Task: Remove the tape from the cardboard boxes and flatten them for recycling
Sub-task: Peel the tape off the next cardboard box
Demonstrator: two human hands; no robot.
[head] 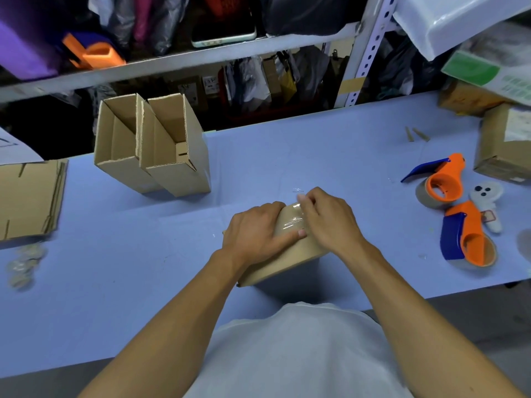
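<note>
A small closed cardboard box (287,254) lies on the blue table (287,156) right in front of me, sealed with clear shiny tape (293,221) across its top. My left hand (254,231) presses down on the box's left side, thumb laid across the tape. My right hand (327,219) pinches the tape at the box's far edge with its fingertips. Two open cardboard boxes (152,147) stand upright at the back left. A stack of flattened cardboard (28,196) lies at the far left.
Two orange-and-blue tape dispensers (442,182) (468,239) and a white ghost-shaped toy (487,196) lie at the right. A closed box (502,145) sits at the far right. Balled-up tape (24,262) lies near the left front. Metal shelving (172,60) stands behind the table.
</note>
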